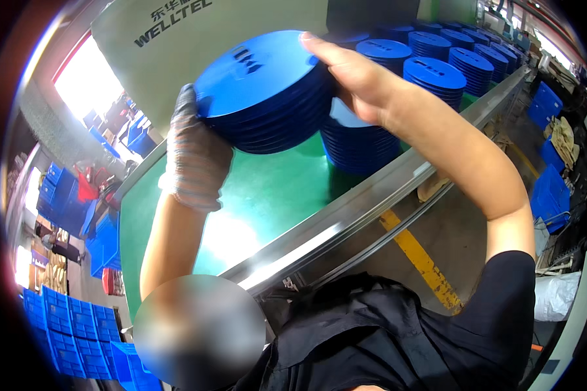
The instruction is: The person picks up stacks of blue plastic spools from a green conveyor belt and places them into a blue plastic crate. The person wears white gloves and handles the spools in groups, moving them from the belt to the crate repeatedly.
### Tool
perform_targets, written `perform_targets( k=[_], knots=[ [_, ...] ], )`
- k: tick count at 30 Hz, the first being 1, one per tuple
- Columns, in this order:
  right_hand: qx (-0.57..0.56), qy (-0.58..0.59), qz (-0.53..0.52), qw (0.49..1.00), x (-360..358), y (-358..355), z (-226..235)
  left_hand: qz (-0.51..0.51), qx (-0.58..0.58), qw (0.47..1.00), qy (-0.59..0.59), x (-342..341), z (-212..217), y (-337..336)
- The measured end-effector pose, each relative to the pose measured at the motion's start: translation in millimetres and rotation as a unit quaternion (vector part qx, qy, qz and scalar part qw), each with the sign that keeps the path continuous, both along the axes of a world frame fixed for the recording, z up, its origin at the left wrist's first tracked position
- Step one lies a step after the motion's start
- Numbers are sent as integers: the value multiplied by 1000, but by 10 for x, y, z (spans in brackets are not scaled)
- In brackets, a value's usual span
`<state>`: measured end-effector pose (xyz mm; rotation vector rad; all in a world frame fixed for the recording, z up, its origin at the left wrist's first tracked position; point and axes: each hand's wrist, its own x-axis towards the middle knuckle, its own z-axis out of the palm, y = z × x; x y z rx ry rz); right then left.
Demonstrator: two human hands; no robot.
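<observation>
A stack of round blue discs point(261, 91) is held tilted above the green table point(267, 195). My left hand point(194, 156), in a grey knit glove, grips its lower left edge. My right hand point(352, 72), bare, clasps the upper right edge, fingers over the top disc. Just behind and below the held stack stands another pile of blue discs point(359, 146) on the table.
Several more piles of blue discs point(437, 75) line the table toward the far right. A metal rail point(372, 195) edges the table. Blue crates point(78, 332) are stacked lower left and more point(549, 195) at right. A yellow floor line point(424, 260) runs below the rail.
</observation>
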<state>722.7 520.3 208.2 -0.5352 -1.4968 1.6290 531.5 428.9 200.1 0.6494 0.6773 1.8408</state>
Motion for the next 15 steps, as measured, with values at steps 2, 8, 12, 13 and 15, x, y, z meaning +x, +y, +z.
perform_targets(
  k=[2,8,12,13,15],
  knots=[
    [-10,-30,-10,999,-299,-14,-72,70,-13,997,40,-208,15,-160],
    [41,-32,20,998,-725,-159,-73,102,9,993,62,-419,100,-499],
    [77,14,118,990,-491,-31,2,123,24,991,45,-231,107,-348],
    [64,18,92,994,-393,-29,47,92,31,995,29,-192,109,-307],
    [41,22,47,998,-225,44,130,165,0,955,245,9,108,-159]
  ],
)
